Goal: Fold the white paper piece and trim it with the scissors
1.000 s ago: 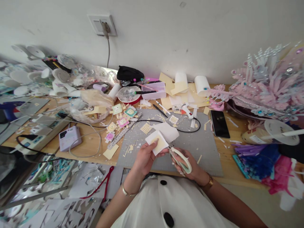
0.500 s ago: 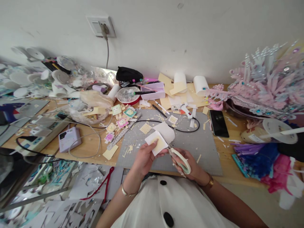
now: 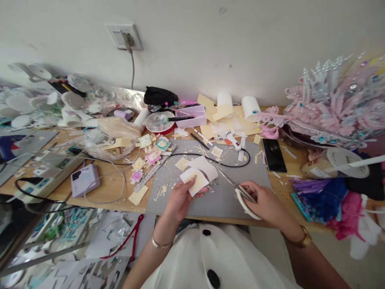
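My left hand (image 3: 180, 198) is closed on a white paper square (image 3: 197, 185) with a pale yellow middle, the thumb on its face. A larger white paper piece (image 3: 207, 165) shows just behind the square. To the right, over the grey cutting mat (image 3: 222, 204), my right hand (image 3: 260, 202) grips a pair of scissors (image 3: 245, 196) with white handles. Their blades point up and left, apart from the paper. On the mat beyond lie a cream patterned square (image 3: 182, 163) and a scalloped-edge piece (image 3: 216, 151).
Small decorated square figures (image 3: 152, 157) lie left of the mat beside a ruler (image 3: 147, 176). A black cable (image 3: 222, 164) crosses the mat. At right are a phone (image 3: 274, 155), a lidded drink cup (image 3: 319, 166) and pink beaded decorations (image 3: 325, 116). A lilac device (image 3: 85, 180) stands at left.
My right hand has moved right with the scissors, away from the paper square. The left hand still holds the square, shifted slightly left in view.
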The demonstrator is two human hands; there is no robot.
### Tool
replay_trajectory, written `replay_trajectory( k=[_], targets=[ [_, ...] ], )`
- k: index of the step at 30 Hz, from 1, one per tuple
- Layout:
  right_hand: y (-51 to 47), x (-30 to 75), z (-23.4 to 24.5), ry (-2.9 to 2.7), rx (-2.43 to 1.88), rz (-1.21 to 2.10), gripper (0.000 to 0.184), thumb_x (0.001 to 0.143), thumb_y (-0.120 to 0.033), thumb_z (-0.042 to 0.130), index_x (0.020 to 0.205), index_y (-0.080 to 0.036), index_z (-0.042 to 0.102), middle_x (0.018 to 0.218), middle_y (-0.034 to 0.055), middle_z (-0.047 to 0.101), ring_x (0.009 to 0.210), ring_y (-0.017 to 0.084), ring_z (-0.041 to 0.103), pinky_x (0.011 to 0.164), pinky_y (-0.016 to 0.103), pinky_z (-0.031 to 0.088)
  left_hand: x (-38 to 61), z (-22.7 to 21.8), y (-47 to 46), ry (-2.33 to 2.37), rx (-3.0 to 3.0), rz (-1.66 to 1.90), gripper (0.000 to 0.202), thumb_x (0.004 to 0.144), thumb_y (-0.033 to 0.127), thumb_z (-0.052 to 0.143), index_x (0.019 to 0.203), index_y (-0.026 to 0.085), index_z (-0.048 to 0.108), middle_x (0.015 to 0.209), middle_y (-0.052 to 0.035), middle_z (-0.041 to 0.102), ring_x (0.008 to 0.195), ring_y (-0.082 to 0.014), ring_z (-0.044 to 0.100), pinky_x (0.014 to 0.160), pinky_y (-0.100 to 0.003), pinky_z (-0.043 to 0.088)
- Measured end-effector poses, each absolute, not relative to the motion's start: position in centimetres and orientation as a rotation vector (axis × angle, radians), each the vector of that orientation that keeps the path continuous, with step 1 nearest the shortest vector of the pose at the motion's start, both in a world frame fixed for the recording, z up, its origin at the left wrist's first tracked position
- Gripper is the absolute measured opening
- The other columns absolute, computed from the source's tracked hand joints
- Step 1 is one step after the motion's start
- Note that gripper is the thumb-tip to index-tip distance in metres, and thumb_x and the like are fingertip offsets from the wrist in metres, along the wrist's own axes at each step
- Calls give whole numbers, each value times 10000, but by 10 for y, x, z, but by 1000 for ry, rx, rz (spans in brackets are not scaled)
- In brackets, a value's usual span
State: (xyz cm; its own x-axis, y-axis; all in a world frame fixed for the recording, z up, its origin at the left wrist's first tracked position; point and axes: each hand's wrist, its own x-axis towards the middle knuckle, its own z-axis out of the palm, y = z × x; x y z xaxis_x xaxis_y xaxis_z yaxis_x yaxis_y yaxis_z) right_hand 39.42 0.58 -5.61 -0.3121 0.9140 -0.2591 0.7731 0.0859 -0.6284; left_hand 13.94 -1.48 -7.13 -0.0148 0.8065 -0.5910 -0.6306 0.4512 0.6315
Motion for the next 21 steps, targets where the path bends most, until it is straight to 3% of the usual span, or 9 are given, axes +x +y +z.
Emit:
replay_trajectory(
  k=[3,8,12,17,21],
  targets=[
    [10,393,-61,-2346,-1901,561,251,851,-276,571,1061,-171,661,828,95,717,733,255,671,642,318,455,142,-70,-13,1089,213,1138,207,836,150,615,1020,65,656,920,-147,750,639,-210,722,561,-266,592],
    [12,383,-68,-2536,-1763,419,401,859,-162,569,1254,-97,558,1104,169,676,1007,294,641,846,363,476,145,-69,-14,1072,243,1103,241,768,179,692,983,71,672,903,-136,754,624,-214,719,555,-266,595],
    [7,379,-53,-2604,-1807,422,360,846,-159,609,1203,-124,594,1023,158,703,928,301,668,774,366,488,144,-71,-14,1093,256,1088,267,749,194,712,985,75,675,924,-146,754,632,-217,721,556,-267,596],
    [21,402,-45,-2332,-1951,257,218,864,-322,596,1023,-204,687,792,92,737,728,300,688,632,362,473,143,-74,-13,1093,265,1087,299,743,207,725,1007,75,677,956,-157,749,625,-209,718,573,-274,602],
    [62,445,-71,-1753,-1918,10,400,833,-337,566,1184,-146,592,1091,152,702,940,312,654,810,422,487,141,-75,-14,1083,272,1105,332,729,216,742,1024,81,674,1001,-164,739,658,-223,724,566,-278,602]
  ],
)
